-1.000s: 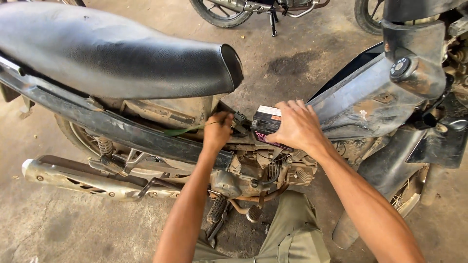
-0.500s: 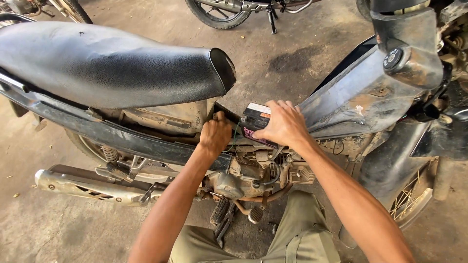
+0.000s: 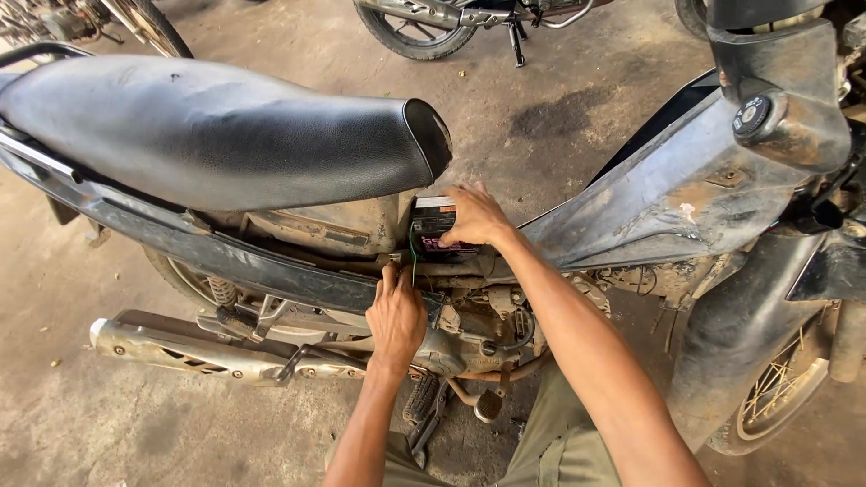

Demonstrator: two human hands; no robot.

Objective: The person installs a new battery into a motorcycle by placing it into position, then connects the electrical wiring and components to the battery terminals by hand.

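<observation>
The right hand [image 3: 474, 216] lies over the top of a small black battery [image 3: 431, 225] that sits in the frame bay just under the nose of the black seat [image 3: 216, 135], its fingers [image 3: 460, 194] curled down over the top edge and closed on the case. The left hand [image 3: 395, 317] is lower, its fingers [image 3: 390, 278] pinched together at the frame rail [image 3: 271, 271] right beside a thin green wire [image 3: 413, 257] that runs down from the battery; whether they actually grip the wire I cannot tell.

To handle this step well, I judge the battery should be kept square to its bay and moved straight along the opening, with the right hand bearing the weight and the left hand keeping the wire out of the gap (a pinched lead is the likely snag here). A slow, level motion would suit the tight space between the seat and the sloping grey body panel [image 3: 667, 198].

The battery stands upright, its light top face turned up towards the seat. Its long axis appears to run along the motorcycle, from rear to front, though much of the case is hidden by the hand and frame.

The chrome exhaust [image 3: 198, 352] lies below, well apart from both hands.
</observation>
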